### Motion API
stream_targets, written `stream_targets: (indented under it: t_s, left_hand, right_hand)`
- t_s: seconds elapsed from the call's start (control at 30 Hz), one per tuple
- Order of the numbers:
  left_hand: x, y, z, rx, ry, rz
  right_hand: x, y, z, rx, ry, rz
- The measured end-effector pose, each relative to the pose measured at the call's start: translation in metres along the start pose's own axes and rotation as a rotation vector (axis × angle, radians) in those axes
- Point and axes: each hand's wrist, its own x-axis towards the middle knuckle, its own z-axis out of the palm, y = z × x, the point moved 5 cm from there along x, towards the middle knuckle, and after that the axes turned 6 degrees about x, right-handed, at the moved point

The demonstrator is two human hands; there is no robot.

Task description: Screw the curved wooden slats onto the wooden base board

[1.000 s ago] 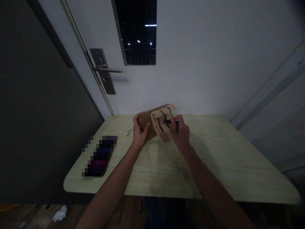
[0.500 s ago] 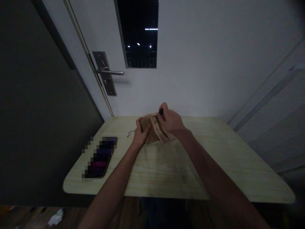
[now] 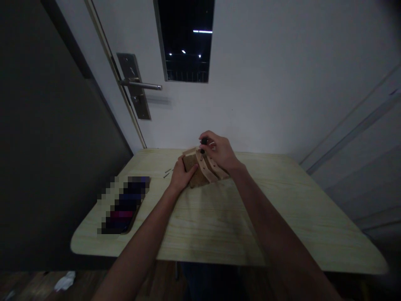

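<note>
A small wooden piece with pale curved parts on a brown board rests on the light wooden table. My left hand is closed round its left side and steadies it. My right hand is closed on a black-handled screwdriver, held nearly upright with its tip down on the pale wooden part.
A few loose screws lie on the table left of the piece. A blurred-out flat object lies near the table's left edge. Behind the table are a white door with a metal handle and a dark window.
The wooden piece has been lowered and turned flat onto the table. My right hand has swung the screwdriver from lying sideways to standing upright over the piece.
</note>
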Motion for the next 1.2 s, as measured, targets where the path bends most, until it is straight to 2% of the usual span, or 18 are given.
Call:
stream_targets:
  t_s: [0.13,0.37,0.63,0.77,0.87,1.0,1.2]
  left_hand:
    - [0.001,-0.004,0.001,0.012,-0.007,-0.074]
    - [0.001,-0.006,0.003,-0.045,0.011,-0.105]
    - [0.0,-0.007,0.003,-0.12,0.055,-0.109]
    - [0.0,-0.008,0.004,-0.117,0.053,-0.108]
    - [0.0,-0.009,0.004,-0.109,0.047,-0.111]
    - [0.0,-0.009,0.004,-0.101,0.048,-0.127]
    - [-0.001,-0.008,0.003,-0.074,0.057,-0.13]
  right_hand:
    - [0.004,0.006,-0.003,0.087,0.043,0.028]
    - [0.014,0.018,-0.005,0.178,-0.01,0.053]
    - [0.018,0.006,-0.008,-0.014,0.015,-0.053]
    - [0.018,0.004,-0.011,-0.184,0.058,-0.028]
    - [0.018,0.001,-0.01,-0.275,0.027,-0.004]
    - [0.017,-0.005,-0.006,-0.237,-0.003,0.036]
    - [0.018,-0.005,-0.004,-0.185,0.065,0.082]
